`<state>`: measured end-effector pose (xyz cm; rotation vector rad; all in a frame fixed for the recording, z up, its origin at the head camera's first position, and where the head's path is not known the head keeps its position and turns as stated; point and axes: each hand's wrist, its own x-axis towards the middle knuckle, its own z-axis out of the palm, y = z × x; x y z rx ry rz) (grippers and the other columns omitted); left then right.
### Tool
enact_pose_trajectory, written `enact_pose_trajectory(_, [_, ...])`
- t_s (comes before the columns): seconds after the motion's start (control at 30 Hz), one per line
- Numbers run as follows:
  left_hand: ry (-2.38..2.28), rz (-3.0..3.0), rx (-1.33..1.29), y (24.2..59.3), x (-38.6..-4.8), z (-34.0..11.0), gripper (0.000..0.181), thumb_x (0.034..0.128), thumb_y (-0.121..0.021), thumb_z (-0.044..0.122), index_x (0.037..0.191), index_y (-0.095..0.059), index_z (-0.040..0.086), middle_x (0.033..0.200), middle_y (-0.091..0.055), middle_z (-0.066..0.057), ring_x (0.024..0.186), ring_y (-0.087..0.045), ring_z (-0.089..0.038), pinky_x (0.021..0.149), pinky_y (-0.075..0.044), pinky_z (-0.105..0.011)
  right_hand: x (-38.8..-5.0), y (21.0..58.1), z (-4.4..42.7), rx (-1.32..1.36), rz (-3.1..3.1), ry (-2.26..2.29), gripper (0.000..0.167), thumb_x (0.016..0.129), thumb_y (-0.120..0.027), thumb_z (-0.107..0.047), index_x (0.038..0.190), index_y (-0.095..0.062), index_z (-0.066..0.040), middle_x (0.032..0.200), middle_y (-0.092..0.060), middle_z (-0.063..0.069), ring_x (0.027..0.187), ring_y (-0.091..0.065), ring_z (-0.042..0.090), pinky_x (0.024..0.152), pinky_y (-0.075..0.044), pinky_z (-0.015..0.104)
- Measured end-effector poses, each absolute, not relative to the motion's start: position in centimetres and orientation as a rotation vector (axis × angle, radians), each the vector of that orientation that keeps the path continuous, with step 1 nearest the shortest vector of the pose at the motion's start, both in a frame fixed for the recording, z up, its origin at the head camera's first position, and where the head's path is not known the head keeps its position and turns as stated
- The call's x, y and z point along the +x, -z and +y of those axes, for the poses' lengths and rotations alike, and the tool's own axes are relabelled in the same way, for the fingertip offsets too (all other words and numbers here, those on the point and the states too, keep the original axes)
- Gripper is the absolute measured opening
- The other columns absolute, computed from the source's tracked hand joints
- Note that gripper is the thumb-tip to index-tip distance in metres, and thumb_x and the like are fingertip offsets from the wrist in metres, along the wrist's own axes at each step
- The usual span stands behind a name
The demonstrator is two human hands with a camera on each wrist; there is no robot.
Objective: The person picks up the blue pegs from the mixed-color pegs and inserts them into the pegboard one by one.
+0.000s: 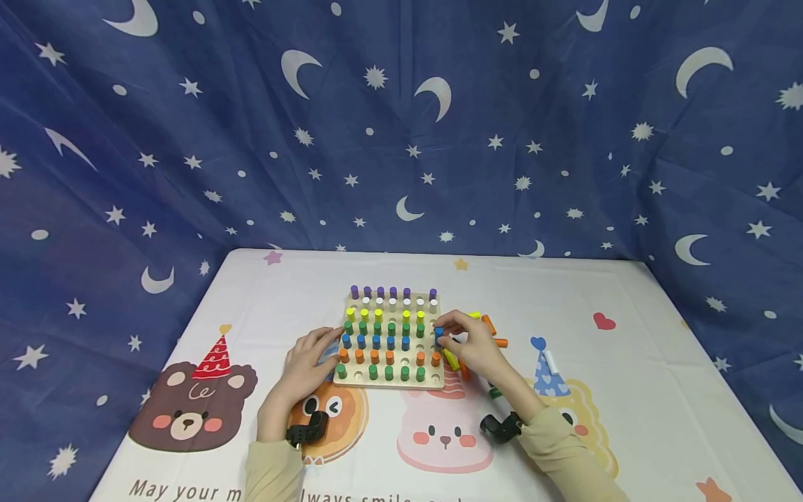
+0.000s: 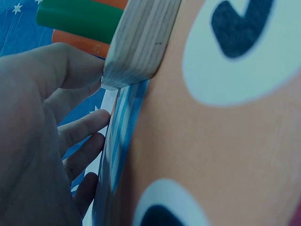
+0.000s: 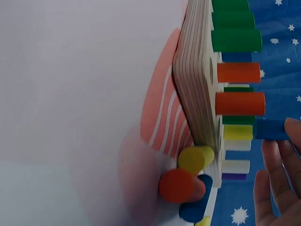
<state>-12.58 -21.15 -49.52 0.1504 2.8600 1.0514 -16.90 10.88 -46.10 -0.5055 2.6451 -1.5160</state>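
A wooden pegboard (image 1: 389, 382) stands on the table with rows of coloured pegs upright in its holes. My right hand (image 1: 473, 345) pinches a blue peg (image 1: 438, 337) between thumb and fingers at the board's right edge. In the right wrist view that blue peg (image 3: 270, 129) shows above the board, past an orange peg (image 3: 240, 103); whether its end sits in a hole is hidden. My left hand (image 1: 307, 366) rests against the board's left side. Seen from the left wrist, its thumb touches the board's corner and its fingers (image 2: 84, 129) are extended, holding no peg.
Loose yellow, orange and blue pegs lie along the board's right side, among them a yellow peg (image 1: 451, 360) and an orange peg (image 1: 488, 324). A green peg (image 1: 495, 392) lies beneath the right forearm. Farther right is a white peg (image 1: 551, 362). A starry curtain (image 1: 401, 174) hangs behind the table.
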Motion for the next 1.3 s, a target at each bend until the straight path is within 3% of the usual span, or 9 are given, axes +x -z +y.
enact_pose_trajectory(0.53, [-1.033,2.859,0.139,49.6,-12.6,-21.2,0.054,0.0951,-0.052,0.022,0.147,-0.040,0.022,0.150,-0.036,-0.010,0.137,-0.027,-0.035,0.108,-0.021,-0.061,-17.0,46.7,8.9,-0.484,2.597,1.486,0.024,0.082,-0.070,-0.001,0.103,-0.066,-0.013,0.098,-0.069,0.001,0.087,-0.062,0.014,0.082,-0.050,0.036])
enact_pose_trajectory(1.3, [-1.024,2.855,0.131,49.6,-12.7,-21.2,0.053,0.0951,-0.052,0.023,0.147,-0.040,0.022,0.151,-0.036,-0.010,0.139,-0.027,-0.035,0.109,-0.021,-0.062,-17.1,47.5,7.9,-0.544,2.695,1.384,0.024,0.081,-0.071,-0.001,0.101,-0.066,-0.013,0.094,-0.068,0.008,0.082,-0.058,0.012,0.070,-0.049,0.022])
